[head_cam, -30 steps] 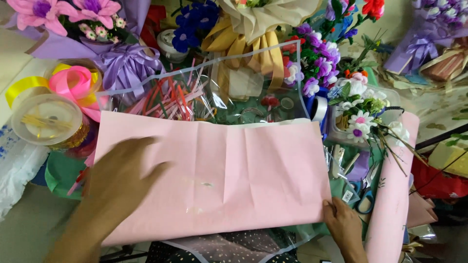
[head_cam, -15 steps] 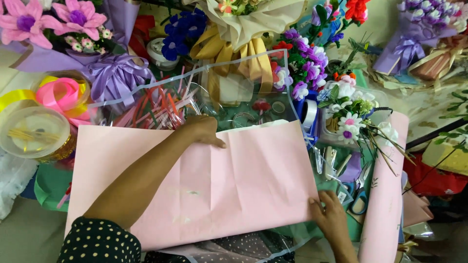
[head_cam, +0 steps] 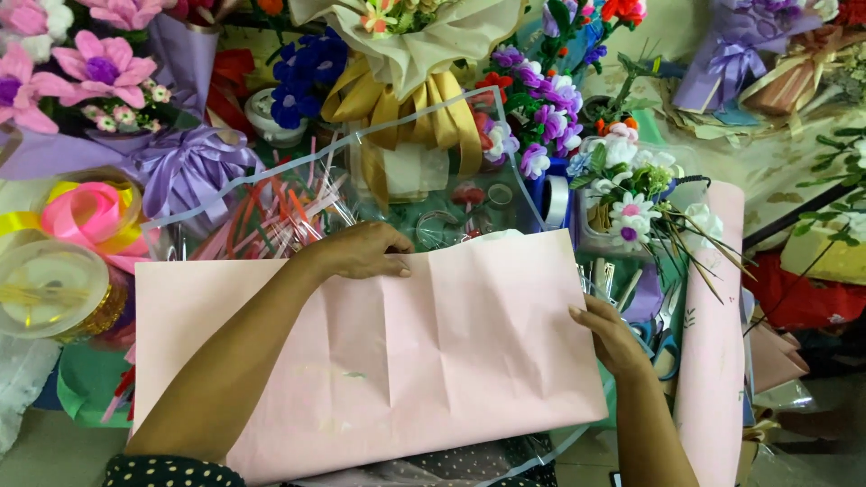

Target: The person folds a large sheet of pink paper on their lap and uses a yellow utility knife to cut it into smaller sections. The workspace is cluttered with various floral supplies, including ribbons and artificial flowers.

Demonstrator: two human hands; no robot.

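A large pink paper sheet [head_cam: 451, 352] with fold creases lies flat before me, over a clear plastic sheet [head_cam: 433, 153]. My left hand [head_cam: 361, 251] reaches across it and rests on its far edge, fingers curled over the paper. Gripping the sheet's right edge is my right hand [head_cam: 609, 338]. My left forearm lies diagonally across the pink paper.
A roll of pink paper [head_cam: 713, 343] lies at the right. Ribbon spools [head_cam: 54, 289] sit at the left. Bouquets ring the back: pink flowers [head_cam: 99, 72], a gold-ribboned bouquet [head_cam: 406, 54], purple flowers [head_cam: 541, 108], white daisies [head_cam: 631, 198].
My left hand slid from the sheet's lower left up to its far edge. My right hand moved up the right edge. The view has tilted slightly.
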